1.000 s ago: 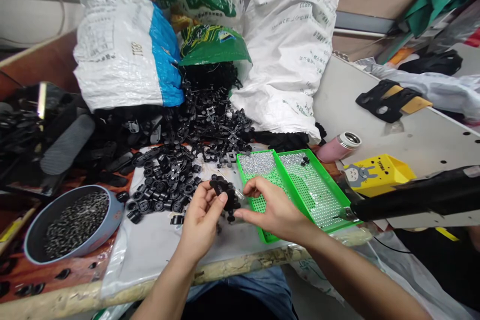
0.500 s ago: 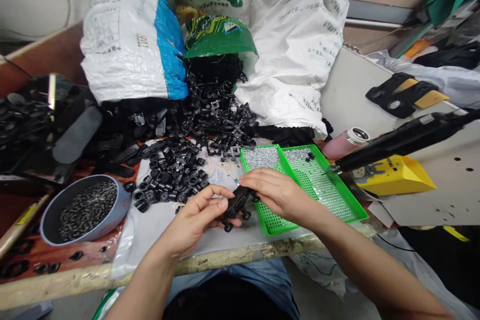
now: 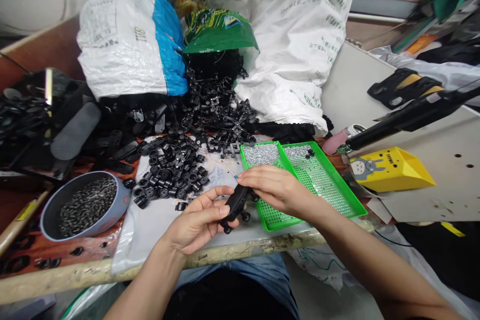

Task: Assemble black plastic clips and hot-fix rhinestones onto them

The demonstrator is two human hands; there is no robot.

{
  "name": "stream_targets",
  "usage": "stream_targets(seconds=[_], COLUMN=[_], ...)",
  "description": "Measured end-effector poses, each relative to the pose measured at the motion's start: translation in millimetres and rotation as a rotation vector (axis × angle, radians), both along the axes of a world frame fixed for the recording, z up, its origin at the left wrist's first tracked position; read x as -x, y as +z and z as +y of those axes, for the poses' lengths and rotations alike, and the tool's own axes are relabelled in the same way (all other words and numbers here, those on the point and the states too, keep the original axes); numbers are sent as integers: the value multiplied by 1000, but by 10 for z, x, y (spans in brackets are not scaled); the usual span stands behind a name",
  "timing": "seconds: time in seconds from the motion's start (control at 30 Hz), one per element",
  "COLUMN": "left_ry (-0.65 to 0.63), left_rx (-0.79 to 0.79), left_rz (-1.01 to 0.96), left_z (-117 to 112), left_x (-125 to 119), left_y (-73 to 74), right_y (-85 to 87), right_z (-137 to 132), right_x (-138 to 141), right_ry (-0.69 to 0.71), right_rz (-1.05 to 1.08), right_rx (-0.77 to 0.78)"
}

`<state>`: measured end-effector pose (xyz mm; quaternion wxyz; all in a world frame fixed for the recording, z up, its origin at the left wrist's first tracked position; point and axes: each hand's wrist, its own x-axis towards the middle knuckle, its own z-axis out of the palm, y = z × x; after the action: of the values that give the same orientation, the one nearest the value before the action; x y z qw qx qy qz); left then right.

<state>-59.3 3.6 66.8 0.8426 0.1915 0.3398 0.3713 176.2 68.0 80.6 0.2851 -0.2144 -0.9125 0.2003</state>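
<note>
Left hand (image 3: 197, 222), palm turned up and toward the right hand: fingers curved, partly closed around the lower end of a black moulded-plastic part with small round wheels (image 3: 236, 205). The part is held between both hands, tilted, above the white plastic sheet (image 3: 144, 240) and just beside the near wall of a bright green perforated plastic tray (image 3: 252, 185).

Right hand (image 3: 277, 190), palm down: fingers extended and narrowly spaced, resting over the upper end of the part. A thin metal pin with a blue mark (image 3: 228, 169) runs up and away from the right index fingertip; whether it is gripped cannot be told.

The tray has two compartments, with silver granules (image 3: 260, 155) heaped at the far end of the left one. Left of the hands, on the sheet, lies a loose heap of similar black plastic parts (image 3: 170, 172). Beyond it, a tangled mass of black moulded runners (image 3: 213, 110) spills from a green-and-white woven sack (image 3: 221, 35). A grey-blue round bowl (image 3: 47, 225) holds small dark speckled pieces (image 3: 86, 205). To the right lies a black cylindrical hand tool (image 3: 405, 120).
</note>
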Motion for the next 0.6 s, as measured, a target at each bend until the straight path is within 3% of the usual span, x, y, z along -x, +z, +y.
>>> stream_targets(seconds=[0.3,0.6], left_ry=[-47,-64], left_rx=[-50,-111], left_rz=[-241,-348], left_z=[-102,-172], left_x=[4,-34], left_y=[-116,-81], right_y=[77,86], right_z=[38,31], right_x=[-47,-28], right_ry=[37,42], right_rz=[167,246], right_rx=[519,591])
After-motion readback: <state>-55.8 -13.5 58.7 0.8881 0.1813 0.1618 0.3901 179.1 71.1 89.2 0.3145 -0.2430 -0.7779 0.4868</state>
